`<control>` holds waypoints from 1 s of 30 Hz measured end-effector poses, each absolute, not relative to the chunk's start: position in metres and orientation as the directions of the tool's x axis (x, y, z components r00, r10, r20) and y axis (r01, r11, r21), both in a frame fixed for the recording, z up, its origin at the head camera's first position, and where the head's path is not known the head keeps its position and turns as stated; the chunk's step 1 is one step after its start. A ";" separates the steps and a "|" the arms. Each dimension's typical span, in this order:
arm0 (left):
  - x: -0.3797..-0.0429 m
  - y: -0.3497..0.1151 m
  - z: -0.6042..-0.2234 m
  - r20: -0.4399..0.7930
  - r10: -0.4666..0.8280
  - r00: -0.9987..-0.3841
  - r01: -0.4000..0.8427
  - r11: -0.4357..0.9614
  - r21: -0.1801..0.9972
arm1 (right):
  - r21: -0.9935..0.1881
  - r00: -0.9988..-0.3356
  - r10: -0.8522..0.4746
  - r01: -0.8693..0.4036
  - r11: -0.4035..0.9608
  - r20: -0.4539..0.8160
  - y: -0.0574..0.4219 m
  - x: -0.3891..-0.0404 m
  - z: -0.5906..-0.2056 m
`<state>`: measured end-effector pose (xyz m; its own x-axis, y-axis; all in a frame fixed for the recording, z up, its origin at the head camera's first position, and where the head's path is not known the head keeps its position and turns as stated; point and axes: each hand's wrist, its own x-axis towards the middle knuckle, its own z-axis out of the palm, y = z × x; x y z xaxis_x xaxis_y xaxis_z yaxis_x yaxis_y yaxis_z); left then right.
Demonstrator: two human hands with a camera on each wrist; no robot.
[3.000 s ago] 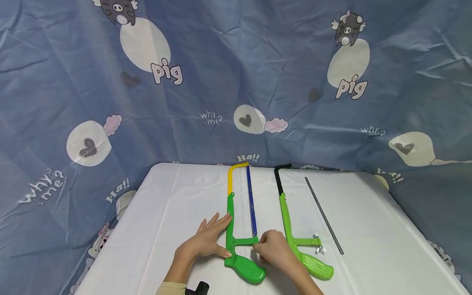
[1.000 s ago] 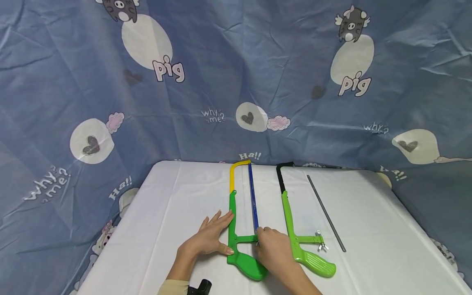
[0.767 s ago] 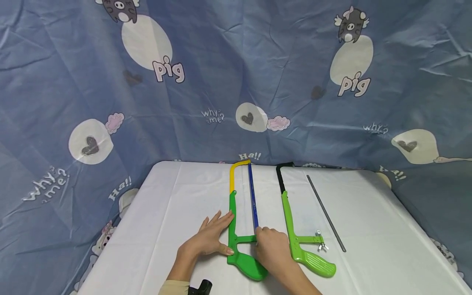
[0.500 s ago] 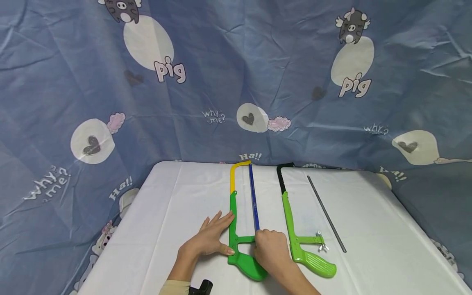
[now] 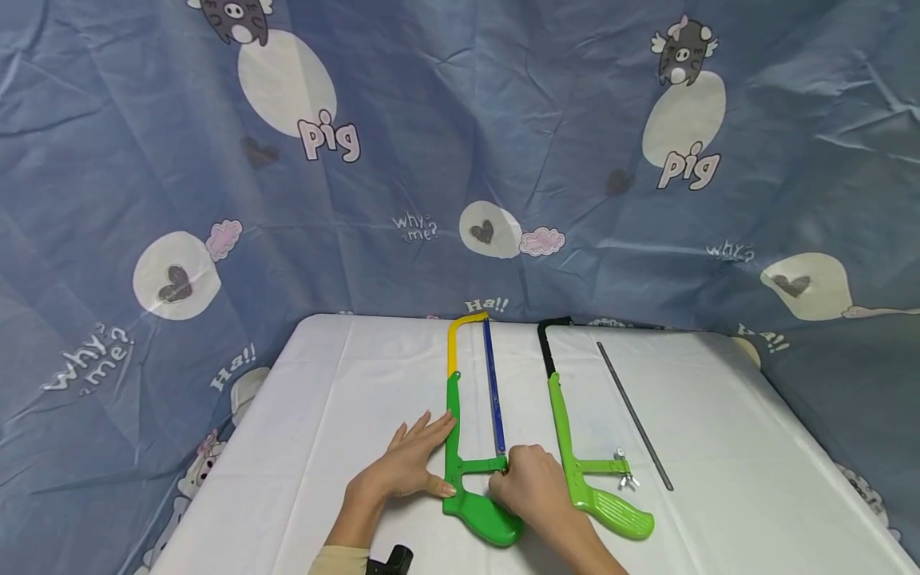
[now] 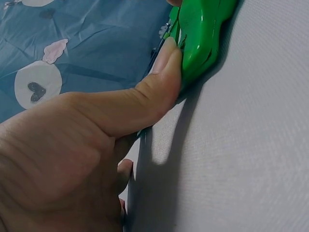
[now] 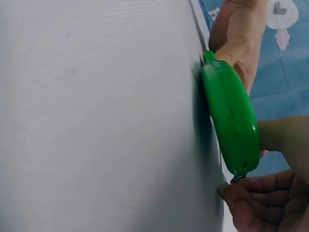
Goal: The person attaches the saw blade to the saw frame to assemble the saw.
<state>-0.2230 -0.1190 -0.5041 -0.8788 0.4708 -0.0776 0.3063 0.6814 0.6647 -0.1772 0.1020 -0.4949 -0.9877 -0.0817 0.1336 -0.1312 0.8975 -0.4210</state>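
Note:
A green-and-yellow hacksaw point(image 5: 452, 399) lies on the white table, its blue blade point(image 5: 493, 391) stretched between the yellow tip and the green crossbar. My left hand point(image 5: 402, 467) presses flat with straight fingers: fingertips on the frame, thumb point(image 6: 159, 87) against the green body near the handle. At the crossbar's outer end, the curled fingers of my right hand point(image 5: 535, 483) pinch the small wing nut, mostly hidden by them; a bit of dark metal shows beside the fingertips in the right wrist view. The green handle point(image 7: 231, 113) lies between the two hands there.
To the right lies a second hacksaw point(image 5: 562, 423), light green and black, without a blade, a wing nut point(image 5: 628, 481) on its crossbar. Farther right is a loose grey blade point(image 5: 634, 415). A blue printed curtain point(image 5: 402, 160) hangs behind the table point(image 5: 359, 383).
My right hand has gone over the crossbar's end and come back slightly toward me, fingers turning; the crossbar's end and the blade's near end show again. The left hand stays put.

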 end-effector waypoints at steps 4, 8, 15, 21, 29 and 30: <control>-0.223 -0.119 -0.505 -0.081 0.473 -0.878 0.307 0.684 0.661 | -0.520 -0.994 -0.068 -0.101 0.848 0.082 0.105 -0.180 -0.495; -0.223 -0.119 -0.505 -0.082 0.471 -0.878 0.308 0.689 0.656 | -0.609 -0.998 -0.047 -0.067 0.790 0.049 0.107 -0.181 -0.496; -0.222 -0.119 -0.505 -0.081 0.461 -0.884 0.294 0.681 0.671 | -0.779 -0.997 -0.032 0.031 0.627 -0.065 0.114 -0.183 -0.500; -0.222 -0.119 -0.505 -0.083 0.463 -0.882 0.294 0.680 0.672 | -0.878 -0.975 -0.075 0.154 0.452 -0.209 0.121 -0.185 -0.500; -0.222 -0.119 -0.505 -0.085 0.454 -0.887 0.287 0.687 0.667 | -0.930 -0.941 -0.170 0.237 0.281 -0.291 0.126 -0.188 -0.501; -0.222 -0.119 -0.505 -0.085 0.455 -0.887 0.289 0.687 0.667 | -0.931 -0.936 -0.180 0.249 0.265 -0.302 0.127 -0.189 -0.501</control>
